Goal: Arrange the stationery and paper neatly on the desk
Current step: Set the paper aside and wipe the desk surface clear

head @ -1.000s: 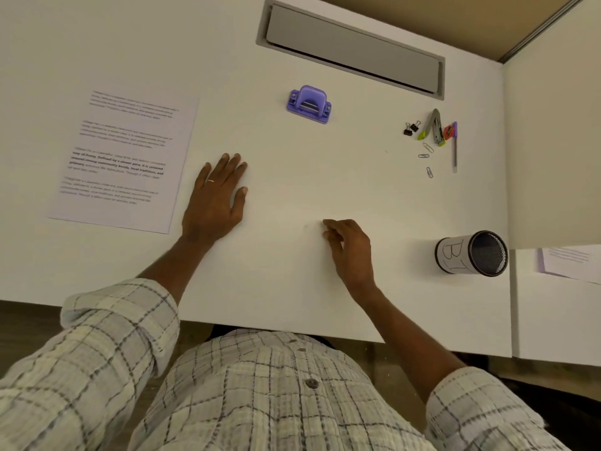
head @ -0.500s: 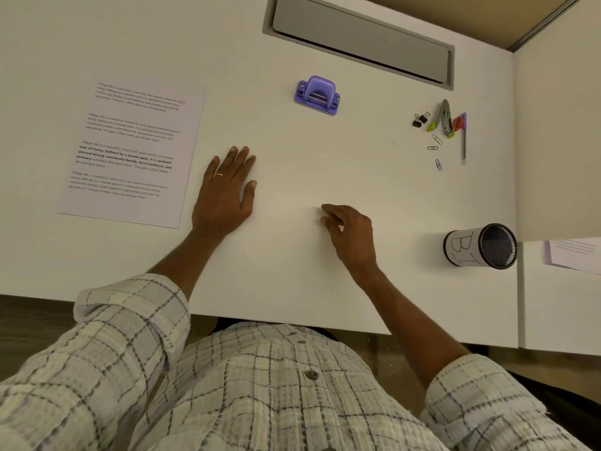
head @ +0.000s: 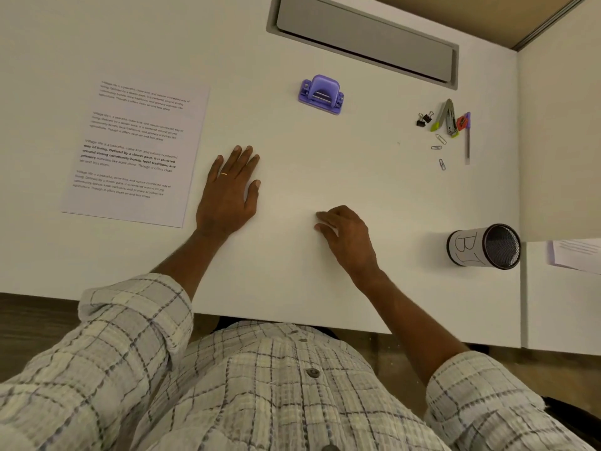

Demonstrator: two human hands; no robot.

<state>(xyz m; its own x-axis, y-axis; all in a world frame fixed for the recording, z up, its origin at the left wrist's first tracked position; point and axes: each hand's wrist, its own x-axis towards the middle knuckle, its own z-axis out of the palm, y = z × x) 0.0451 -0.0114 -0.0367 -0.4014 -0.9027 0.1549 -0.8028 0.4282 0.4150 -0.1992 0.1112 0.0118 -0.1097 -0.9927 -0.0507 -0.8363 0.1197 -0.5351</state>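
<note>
Centre frame: left hand (head: pixel 227 193) lay flat, released, on the counter (head: pixel 357 164); right hand (head: pixel 349 239) rested loosely curled, grasping nothing.

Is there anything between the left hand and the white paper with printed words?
No, nothing visible. The left hand lies flat on the white desk beside the white printed paper sheet, with only bare desk between them.
</note>
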